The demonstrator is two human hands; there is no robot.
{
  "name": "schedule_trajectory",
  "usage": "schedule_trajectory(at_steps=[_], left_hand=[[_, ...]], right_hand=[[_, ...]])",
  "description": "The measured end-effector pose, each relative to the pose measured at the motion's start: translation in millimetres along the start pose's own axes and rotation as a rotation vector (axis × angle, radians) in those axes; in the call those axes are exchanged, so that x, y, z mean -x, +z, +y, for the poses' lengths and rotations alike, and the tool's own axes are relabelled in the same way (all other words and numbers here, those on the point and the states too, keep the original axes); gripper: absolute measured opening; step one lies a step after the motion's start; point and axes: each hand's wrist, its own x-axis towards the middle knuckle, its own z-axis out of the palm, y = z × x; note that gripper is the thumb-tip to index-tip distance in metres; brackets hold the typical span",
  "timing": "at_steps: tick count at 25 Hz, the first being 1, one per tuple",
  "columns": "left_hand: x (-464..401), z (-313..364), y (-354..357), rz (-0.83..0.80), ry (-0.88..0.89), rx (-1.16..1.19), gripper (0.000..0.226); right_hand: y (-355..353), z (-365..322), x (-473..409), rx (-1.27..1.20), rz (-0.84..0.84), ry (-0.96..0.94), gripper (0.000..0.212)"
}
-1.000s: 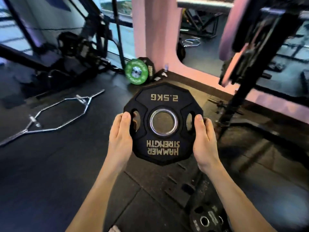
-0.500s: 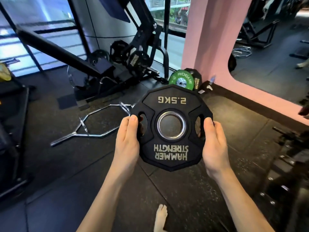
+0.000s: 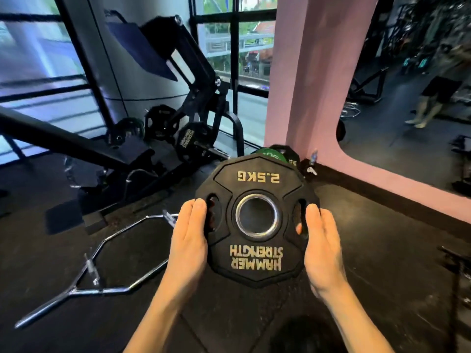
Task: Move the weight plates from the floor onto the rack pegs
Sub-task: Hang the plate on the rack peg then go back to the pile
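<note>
I hold a black 2.5 kg Hammer Strength weight plate in front of me, above the floor, its lettering upside down. My left hand grips its left edge, fingertips curled through the left slot. On the right edge, my right hand grips with fingers through the right slot. Behind the plate's top edge a green plate leans at the foot of the pink pillar. Several black plates hang on the black machine to the back left.
A chrome hex bar lies on the black rubber floor to my left. The pink pillar and its low wall run along the right. A person stands at the far right. A dark frame shows at the right edge.
My view has turned left and lifted, away from the rack on the right toward the black machine and windows. The plate stays gripped in both hands, now nearer to me.
</note>
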Motion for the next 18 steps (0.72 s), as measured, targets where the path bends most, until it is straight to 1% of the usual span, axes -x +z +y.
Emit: schedule_trajectory(at_steps=[2, 4, 8, 10, 12, 15, 18], left_hand=[[-59, -11, 17, -0.059, 0.020, -0.023, 0.032], [-126, -33, 36, -0.120, 0.061, -0.065, 0.030], [-254, -66, 82, -0.174, -0.081, 0.085, 0.027], [-303, -71, 104, -0.205, -0.068, 0.062, 0.029], [-373, -80, 139, -0.281, -0.063, 0.053, 0.031], [-453, -96, 197, -0.387, -0.079, 0.069, 0.032], [-515, -115, 263, -0.468, -0.053, 0.084, 0.032]], right_hand=[[19, 3, -52, 0.019, 0.039, 0.004, 0.042], [41, 10, -111, 0.046, 0.092, -0.003, 0.036], [79, 32, -226, 0.058, 0.219, -0.018, 0.031], [92, 33, -269, 0.014, 0.261, -0.006, 0.031], [104, 36, -333, 0.015, 0.336, -0.026, 0.033], [104, 43, -415, -0.006, 0.420, -0.031, 0.033], [87, 59, -492, -0.031, 0.480, -0.021, 0.029]])
